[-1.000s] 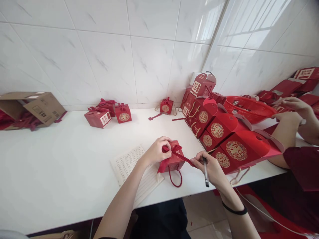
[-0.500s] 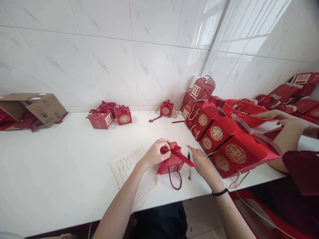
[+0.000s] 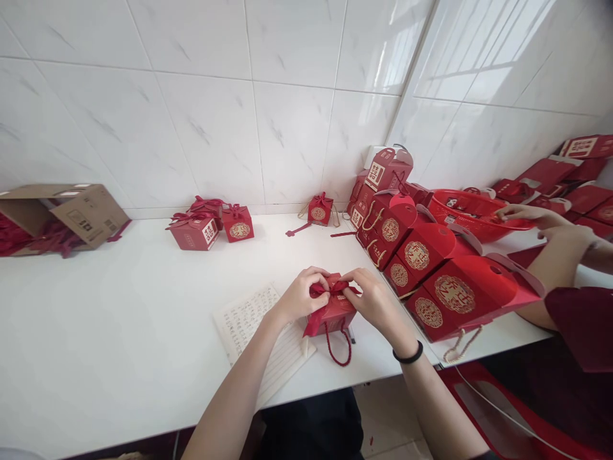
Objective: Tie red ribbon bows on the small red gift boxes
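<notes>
A small red gift box [image 3: 330,317] with a rope handle stands in front of me on the white table. A dark red ribbon [image 3: 313,324] is tied in a bow across its top. My left hand [image 3: 306,294] pinches the left loop of that bow. From the other side my right hand [image 3: 376,300] has its thumb and fingers closed on the right part of the ribbon. Under my left forearm lies a sheet of handwritten paper [image 3: 253,313]. A pen [image 3: 353,335] is mostly hidden behind the box and my right hand.
Large red gift boxes [image 3: 453,294] are stacked to the right. Beyond them a co-worker's hand [image 3: 536,220] reaches over a red plastic basket [image 3: 460,217]. Small ribboned boxes [image 3: 194,233] stand along the wall. A cardboard carton [image 3: 90,217] with ribbons lies far left.
My right hand has moved left from beside the box and taken hold of the ribbon. My left hand keeps its pinch. The co-worker's hand has shifted slightly at the basket.
</notes>
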Motion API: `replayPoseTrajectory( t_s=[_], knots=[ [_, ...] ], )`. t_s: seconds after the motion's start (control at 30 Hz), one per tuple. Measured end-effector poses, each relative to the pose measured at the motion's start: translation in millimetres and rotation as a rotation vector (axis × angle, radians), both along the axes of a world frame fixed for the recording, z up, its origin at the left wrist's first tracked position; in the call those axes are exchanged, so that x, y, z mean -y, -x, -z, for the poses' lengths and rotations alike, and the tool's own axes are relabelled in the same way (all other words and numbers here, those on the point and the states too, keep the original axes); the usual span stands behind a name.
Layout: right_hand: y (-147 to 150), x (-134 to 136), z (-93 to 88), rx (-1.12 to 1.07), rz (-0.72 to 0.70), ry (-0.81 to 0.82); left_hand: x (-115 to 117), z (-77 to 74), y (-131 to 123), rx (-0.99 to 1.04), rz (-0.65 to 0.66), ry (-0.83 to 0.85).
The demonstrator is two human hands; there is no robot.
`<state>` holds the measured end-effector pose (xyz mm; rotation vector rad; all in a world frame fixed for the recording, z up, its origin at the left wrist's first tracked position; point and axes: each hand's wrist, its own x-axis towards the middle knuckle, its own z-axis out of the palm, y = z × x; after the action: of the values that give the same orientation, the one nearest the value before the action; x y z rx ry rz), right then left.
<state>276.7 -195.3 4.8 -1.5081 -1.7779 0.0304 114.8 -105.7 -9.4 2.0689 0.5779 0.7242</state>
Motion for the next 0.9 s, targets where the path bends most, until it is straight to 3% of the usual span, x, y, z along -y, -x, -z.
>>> replayPoseTrajectory(
  t_s=[0.2,0.37,0.63,0.77,0.9],
  knots=[
    [9.0,-5.8,5.6,-0.117,0.092,-0.068,-0.7,2.4,-0.4,0.029,0.013,-0.004],
    [11.6,-7.4,10.6,-0.164,0.163,-0.028,0.2,0.7,-0.3,0.025,0.016,0.0],
    [10.2,-7.1,13.1,0.016,0.239,-0.096,0.3,0.3,-0.2,0.017,0.01,-0.007],
    [7.9,-7.1,9.1,-0.019,0.164,-0.133,0.0,-0.1,0.3,0.009,0.01,-0.011],
    [0.0,-5.4,4.9,-0.197,0.036,0.004,0.5,-1.6,0.7,-0.006,0.006,-0.007]
  ],
)
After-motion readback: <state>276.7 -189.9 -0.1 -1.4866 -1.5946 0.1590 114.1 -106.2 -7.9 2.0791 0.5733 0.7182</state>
